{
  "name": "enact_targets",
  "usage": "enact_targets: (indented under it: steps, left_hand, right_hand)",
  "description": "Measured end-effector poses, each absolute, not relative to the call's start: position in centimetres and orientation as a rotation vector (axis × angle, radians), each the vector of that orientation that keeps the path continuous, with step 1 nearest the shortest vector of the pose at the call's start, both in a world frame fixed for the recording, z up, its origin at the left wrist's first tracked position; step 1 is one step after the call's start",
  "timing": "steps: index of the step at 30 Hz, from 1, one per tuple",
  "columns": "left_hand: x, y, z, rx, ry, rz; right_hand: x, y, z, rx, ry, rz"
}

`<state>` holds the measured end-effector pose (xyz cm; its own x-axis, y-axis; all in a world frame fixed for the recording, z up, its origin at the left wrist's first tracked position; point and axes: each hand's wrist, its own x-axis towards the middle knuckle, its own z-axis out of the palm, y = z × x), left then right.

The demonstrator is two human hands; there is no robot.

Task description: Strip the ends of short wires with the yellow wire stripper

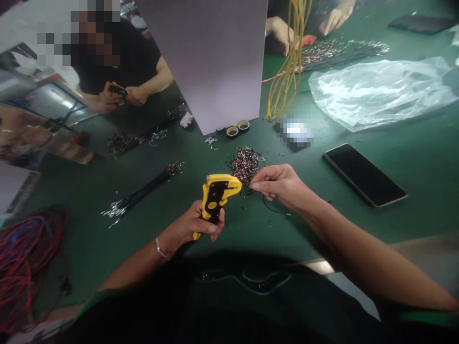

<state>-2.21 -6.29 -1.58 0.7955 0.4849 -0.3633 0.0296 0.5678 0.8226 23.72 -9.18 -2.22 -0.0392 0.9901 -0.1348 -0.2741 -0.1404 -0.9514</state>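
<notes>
My left hand (205, 223) is closed round the handle of a yellow and black wire stripper (215, 193), its jaws pointing right. Just right of those jaws, my right hand (278, 184) pinches a thin black wire (269, 206), whose tail curves down below the fingers. The pinched end is near the jaw tip but apart from it. Behind both hands lies a heap of short black and copper-coloured scraps (245, 162). To the left, a bundle of black wires (145, 192) lies on the green table (247, 239), with bare ends showing.
A phone (365, 175) lies at the right. A pale upright panel (218, 62) stands behind two tape rolls (238, 129). Yellow wires (289, 71) hang beside it, near a clear plastic bag (383, 93). Red cables (28, 267) lie at left. Co-workers' hands (124, 94) work across the table.
</notes>
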Motion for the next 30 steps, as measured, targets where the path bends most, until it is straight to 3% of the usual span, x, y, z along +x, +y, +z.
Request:
enact_targets:
  steps: [19, 30]
  left_hand:
    - [-1.58, -6.42, -1.95, 1.218, 0.893, 0.424]
    - [-1.90, -6.24, -1.55, 1.151, 0.754, 0.344]
  right_hand:
    - [23.91, -8.76, -2.63, -1.124, -0.950, 1.406]
    - [23.90, -8.64, -2.64, -1.151, -0.962, 1.394]
